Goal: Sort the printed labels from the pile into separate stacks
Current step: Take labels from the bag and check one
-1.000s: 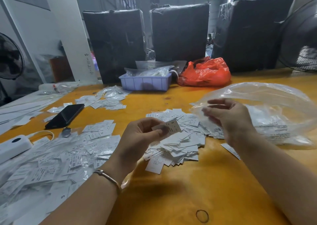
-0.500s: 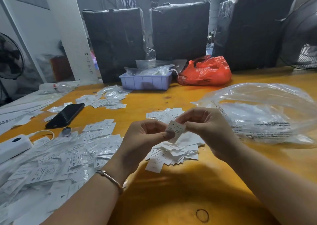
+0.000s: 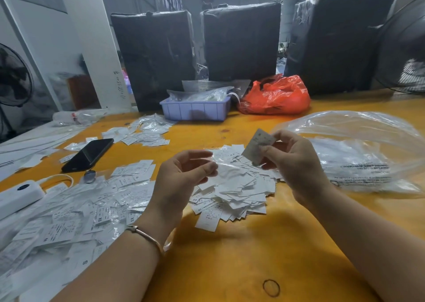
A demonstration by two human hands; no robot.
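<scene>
A loose pile of white printed labels (image 3: 234, 193) lies on the yellow table (image 3: 230, 255) in front of me. My right hand (image 3: 296, 166) pinches one small label (image 3: 257, 146) between thumb and fingers and holds it raised above the pile's far right side. My left hand (image 3: 184, 179) hovers over the pile's left edge with its fingers curled, pinching a thin clear plastic sleeve (image 3: 220, 164) that looks blurred. A wide spread of labels in clear sleeves (image 3: 80, 209) covers the table on the left. A smaller stack (image 3: 142, 133) lies farther back.
A large clear plastic bag (image 3: 358, 152) lies right of the pile. A black phone (image 3: 88, 154) and a white device (image 3: 18, 193) sit to the left. A purple tray (image 3: 195, 110) and a red bag (image 3: 276, 96) stand at the back. A rubber band (image 3: 271, 288) lies near me.
Both hands met on one label half a second ago. My right hand has since pulled the label up and to the right, leaving the clear sleeve in my left hand.
</scene>
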